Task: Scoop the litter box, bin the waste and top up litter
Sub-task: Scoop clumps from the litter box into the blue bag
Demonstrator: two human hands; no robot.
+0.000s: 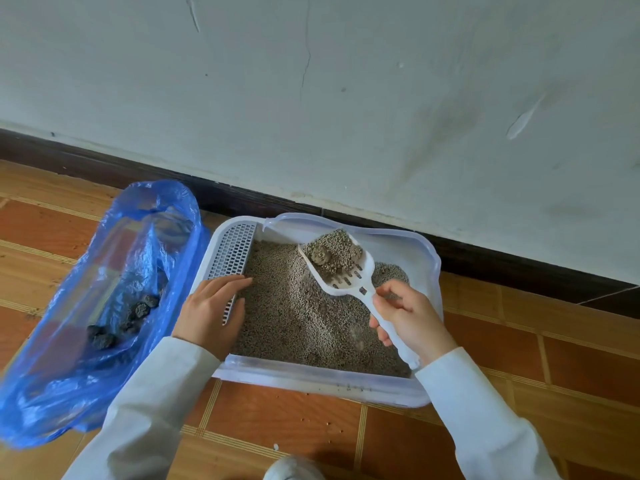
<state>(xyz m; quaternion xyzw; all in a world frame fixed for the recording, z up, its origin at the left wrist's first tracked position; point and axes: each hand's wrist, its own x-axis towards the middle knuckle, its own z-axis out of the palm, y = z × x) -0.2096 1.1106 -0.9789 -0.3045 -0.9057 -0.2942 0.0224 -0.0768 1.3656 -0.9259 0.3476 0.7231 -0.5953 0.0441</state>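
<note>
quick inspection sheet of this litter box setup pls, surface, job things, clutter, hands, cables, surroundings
surface: orange tiled floor, stray grains in front of the box
job's things: white litter box with litter; slotted scoop loaded with litter and clumps, raised over the box; open blue bag left of the box, dark clumps inside
clutter: nothing seen beyond the spilled grains
grippers: right hand grips the scoop handle; left hand rests flat on the box's grated left edge
cables: nothing seen
surroundings: scuffed, cracked white wall, dark skirting board
</note>
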